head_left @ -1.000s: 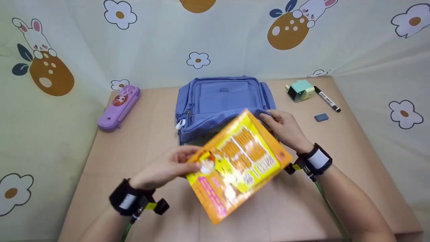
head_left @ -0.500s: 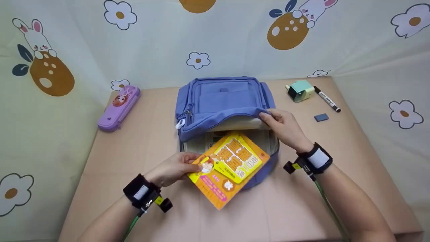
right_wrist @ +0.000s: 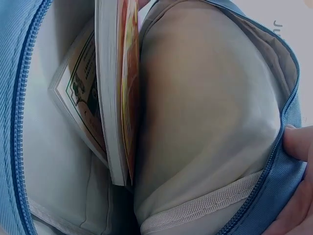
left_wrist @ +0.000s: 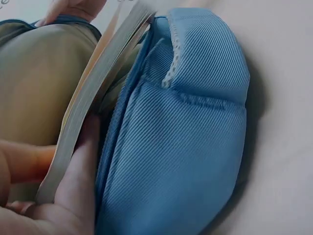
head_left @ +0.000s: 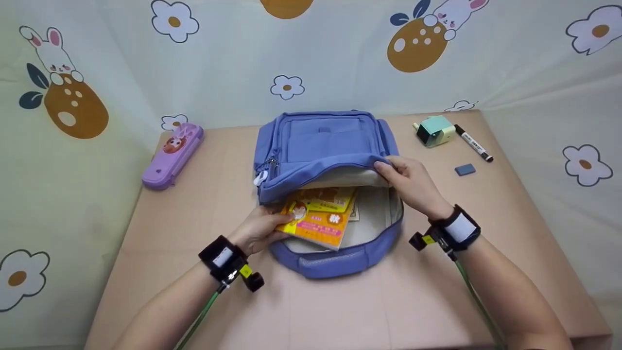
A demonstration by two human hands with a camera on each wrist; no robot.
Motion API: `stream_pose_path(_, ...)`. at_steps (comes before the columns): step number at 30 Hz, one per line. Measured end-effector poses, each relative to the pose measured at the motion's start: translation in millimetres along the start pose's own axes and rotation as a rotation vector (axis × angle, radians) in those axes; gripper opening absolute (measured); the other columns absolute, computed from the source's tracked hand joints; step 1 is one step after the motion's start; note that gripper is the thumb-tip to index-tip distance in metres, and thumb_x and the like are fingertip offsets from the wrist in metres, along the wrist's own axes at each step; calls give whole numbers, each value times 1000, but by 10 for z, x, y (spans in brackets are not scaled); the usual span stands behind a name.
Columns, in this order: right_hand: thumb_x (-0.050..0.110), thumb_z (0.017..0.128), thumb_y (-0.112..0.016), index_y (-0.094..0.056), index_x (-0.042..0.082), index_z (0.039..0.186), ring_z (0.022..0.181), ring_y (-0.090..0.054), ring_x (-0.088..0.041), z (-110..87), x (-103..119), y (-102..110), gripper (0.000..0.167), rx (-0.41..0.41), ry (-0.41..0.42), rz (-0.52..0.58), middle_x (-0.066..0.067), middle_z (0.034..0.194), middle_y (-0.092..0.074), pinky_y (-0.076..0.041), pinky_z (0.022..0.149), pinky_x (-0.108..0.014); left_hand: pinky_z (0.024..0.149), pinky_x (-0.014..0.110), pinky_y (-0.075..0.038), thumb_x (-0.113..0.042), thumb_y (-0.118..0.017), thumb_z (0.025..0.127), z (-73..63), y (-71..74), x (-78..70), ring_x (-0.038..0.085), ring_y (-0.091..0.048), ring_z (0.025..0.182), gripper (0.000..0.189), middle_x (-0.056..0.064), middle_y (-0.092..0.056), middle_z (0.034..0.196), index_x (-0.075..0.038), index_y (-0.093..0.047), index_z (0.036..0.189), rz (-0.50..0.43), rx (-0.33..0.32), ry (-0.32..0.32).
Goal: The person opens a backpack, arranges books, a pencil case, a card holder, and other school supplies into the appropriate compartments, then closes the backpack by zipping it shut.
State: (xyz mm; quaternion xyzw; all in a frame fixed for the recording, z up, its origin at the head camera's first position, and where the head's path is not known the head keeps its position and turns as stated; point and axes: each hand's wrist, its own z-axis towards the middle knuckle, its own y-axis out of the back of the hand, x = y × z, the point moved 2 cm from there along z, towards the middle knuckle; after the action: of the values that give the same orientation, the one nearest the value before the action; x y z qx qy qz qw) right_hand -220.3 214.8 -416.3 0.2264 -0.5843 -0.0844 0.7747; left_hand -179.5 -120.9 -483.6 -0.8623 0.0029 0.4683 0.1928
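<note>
An orange and yellow book (head_left: 320, 226) is partly inside the unzipped blue backpack (head_left: 323, 138), its near end still showing at the opening. My left hand (head_left: 262, 227) pinches the book's left corner; in the left wrist view the thumb and fingers lie on either side of its pages (left_wrist: 85, 103). My right hand (head_left: 413, 182) grips the edge of the backpack's front flap (head_left: 325, 170) and holds it raised. In the right wrist view, another book (right_wrist: 83, 93) with a brown and green cover lies inside, beside the orange one. The far end of the orange book is hidden under the flap.
On the left of the table (head_left: 194, 291) lies a purple pencil case (head_left: 172, 158). A green and cream pencil sharpener (head_left: 435, 131), a black-and-white marker (head_left: 474, 142) and a blue eraser (head_left: 465, 169) sit at the right. A patterned curtain (head_left: 218, 73) stands behind.
My left hand has carried the orange book forward and down into the backpack's opening. The right hand has lifted the flap's edge slightly, widening the opening, and keeps its hold.
</note>
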Motion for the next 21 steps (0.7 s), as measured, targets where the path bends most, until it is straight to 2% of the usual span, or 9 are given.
stream_pose_path(3,38,105,-58,-60,7,85,64,-43,-18,3,-4,-3,36,2,4,10,-4,71,-45,-32,55,-27,84,38,-59,3,-58,100,69,-39,25,31,-71,100,55,28,-59,127,4,-34,150,-81,-59,-27)
stream_pose_path(8,36,105,-59,-58,8,82,60,-40,-16,4,-11,-3,36,-3,20,15,-2,68,-41,-30,52,-27,87,41,-58,6,-56,100,171,-113,49,33,-70,103,52,29,-59,127,5,-37,148,-196,-66,-58)
stream_pose_path(16,35,105,-59,-57,8,83,62,-40,-17,-1,-8,-2,35,12,29,12,-2,70,-40,-30,53,-27,97,43,-53,4,-53,103,300,-199,57,35,-65,117,42,28,-57,135,6,-46,145,-327,0,-84)
stream_pose_path(21,31,106,-58,-59,5,87,64,-42,-17,-6,-12,-9,32,14,6,6,-3,72,-41,-30,54,-26,104,42,-49,8,-47,103,325,-221,49,38,-54,132,48,29,-47,146,7,-38,150,-345,78,-93)
